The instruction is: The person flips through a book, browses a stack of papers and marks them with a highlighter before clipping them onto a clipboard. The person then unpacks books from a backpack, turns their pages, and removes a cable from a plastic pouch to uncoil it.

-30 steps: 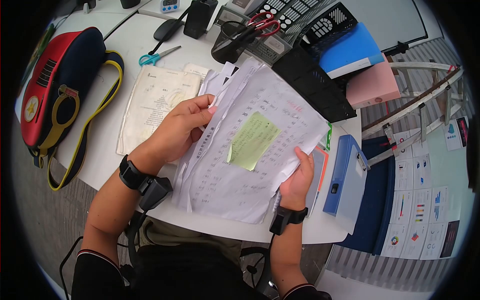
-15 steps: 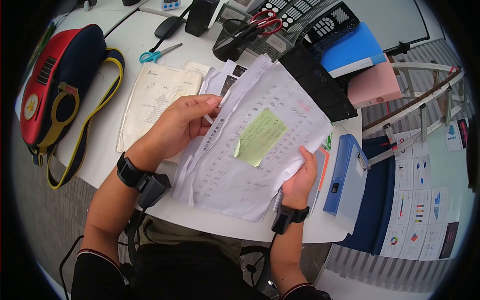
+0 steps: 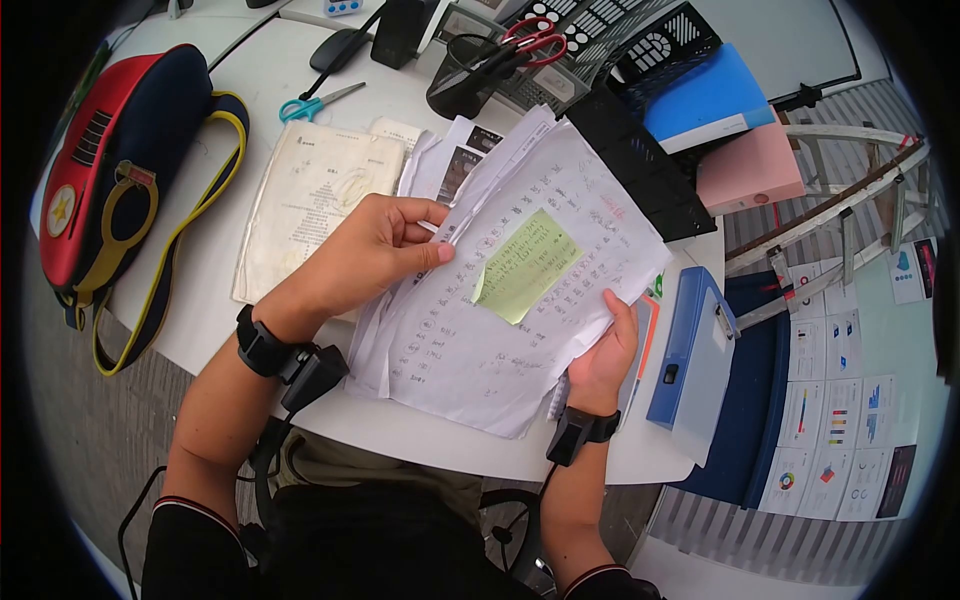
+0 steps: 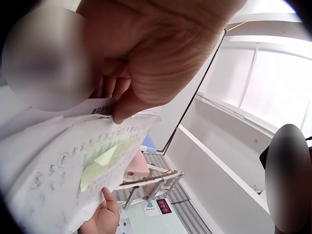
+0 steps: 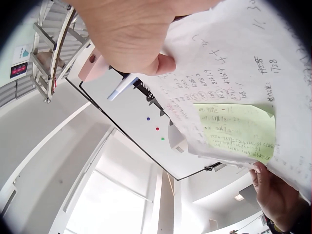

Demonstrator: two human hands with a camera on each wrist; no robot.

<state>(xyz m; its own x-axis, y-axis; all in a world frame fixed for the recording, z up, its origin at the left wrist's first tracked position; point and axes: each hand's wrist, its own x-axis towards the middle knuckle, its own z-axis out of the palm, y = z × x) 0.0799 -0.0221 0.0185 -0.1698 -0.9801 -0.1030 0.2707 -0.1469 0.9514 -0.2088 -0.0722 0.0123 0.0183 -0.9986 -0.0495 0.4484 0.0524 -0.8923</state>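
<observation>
A stack of handwritten white papers (image 3: pixel 455 345) is held up over the desk, tilted. A green sticky note (image 3: pixel 530 266) lies on the top sheet, its lower left corner lifting in the left wrist view. My left hand (image 3: pixel 365 255) pinches the stack's left edge, thumb on the top sheet and fingers behind. At the lower right edge my right hand (image 3: pixel 602 358) grips the papers, its thumb (image 5: pixel 165 64) on the front. Just beyond the stack's upper left edge, a sheet with dark printed pictures (image 3: pixel 462 165) shows.
A worn booklet (image 3: pixel 310 200) and teal scissors (image 3: pixel 318 103) lie on the desk's left, near a red and navy bag (image 3: pixel 130 170). Behind stand a black pen holder (image 3: pixel 465 90) and file racks (image 3: pixel 640 165). At right is a blue file box (image 3: pixel 690 345).
The papers have shifted slightly up and right. My left thumb has moved down onto the top sheet's left edge. More of the printed sheet behind shows. My right hand keeps its grip.
</observation>
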